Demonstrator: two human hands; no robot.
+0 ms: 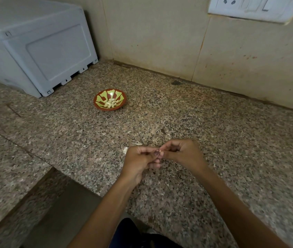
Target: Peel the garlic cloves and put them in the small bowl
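My left hand (140,161) and my right hand (182,153) meet over the granite counter (231,140), fingertips together. Between them they pinch a small garlic clove (160,150), mostly hidden by the fingers. Far ahead and to the left sits the small red and green bowl (98,102), holding several peeled white cloves (110,103). Loose bits of garlic skin (138,143) lie on the counter just beyond my left hand, and another pale piece (125,150) lies by its knuckles.
A grey plastic appliance (40,45) stands at the back left corner. Tiled wall (160,42) runs behind the counter, with a white switch and socket plate (253,8) at upper right. The counter drops to a lower step (61,203) at the near left.
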